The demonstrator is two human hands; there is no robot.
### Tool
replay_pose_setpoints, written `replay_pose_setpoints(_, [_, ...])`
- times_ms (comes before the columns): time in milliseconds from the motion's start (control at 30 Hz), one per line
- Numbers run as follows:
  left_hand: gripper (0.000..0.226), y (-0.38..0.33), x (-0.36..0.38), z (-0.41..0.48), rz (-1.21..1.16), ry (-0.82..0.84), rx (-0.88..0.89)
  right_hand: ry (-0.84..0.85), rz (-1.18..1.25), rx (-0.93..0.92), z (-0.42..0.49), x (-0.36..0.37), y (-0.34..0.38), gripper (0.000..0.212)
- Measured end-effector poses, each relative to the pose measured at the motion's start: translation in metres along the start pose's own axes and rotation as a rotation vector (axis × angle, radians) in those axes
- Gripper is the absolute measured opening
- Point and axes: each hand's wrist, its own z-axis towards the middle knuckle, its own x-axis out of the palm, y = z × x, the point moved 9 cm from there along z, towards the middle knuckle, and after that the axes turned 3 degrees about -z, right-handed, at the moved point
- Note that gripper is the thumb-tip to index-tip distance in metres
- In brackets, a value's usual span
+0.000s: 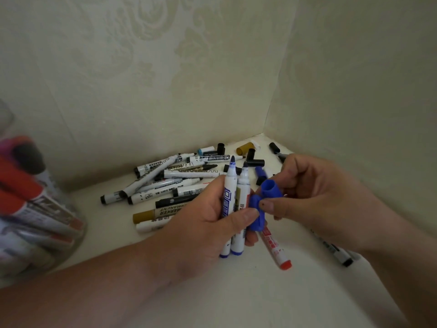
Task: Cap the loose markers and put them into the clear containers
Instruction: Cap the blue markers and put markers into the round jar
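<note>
Left hand (208, 223) grips two uncapped blue markers (230, 185), tips up. Right hand (319, 197) pinches blue caps (272, 189) just beside, not yet on. Clear container (75, 229) at left holds some markers. Pile of loose markers (189, 173) and black caps (256, 163) still on table (236, 299). Much work left, by my judgement.

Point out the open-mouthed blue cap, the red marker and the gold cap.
open-mouthed blue cap (273, 191): head view, its side wall.
red marker (275, 248): head view, its white barrel.
gold cap (244, 148): head view, its side.
</note>
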Motion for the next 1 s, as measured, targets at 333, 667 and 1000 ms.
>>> replay_pose_setpoints(333, [0.024,-0.005,0.010,-0.004,-0.029,0.067,-0.050,-0.317,0.456,-0.272,-0.007,-0.040,0.025,0.018])
replay_pose_setpoints(667, [0.024,-0.004,0.014,-0.005,-0.089,0.083,-0.059,-0.130,0.298,-0.382,-0.010,-0.023,0.035,0.030])
replay_pose_setpoints(1000, [0.040,-0.013,0.018,-0.006,-0.114,0.106,-0.067,-0.091,0.230,-0.470,-0.012,-0.020,0.043,0.033])
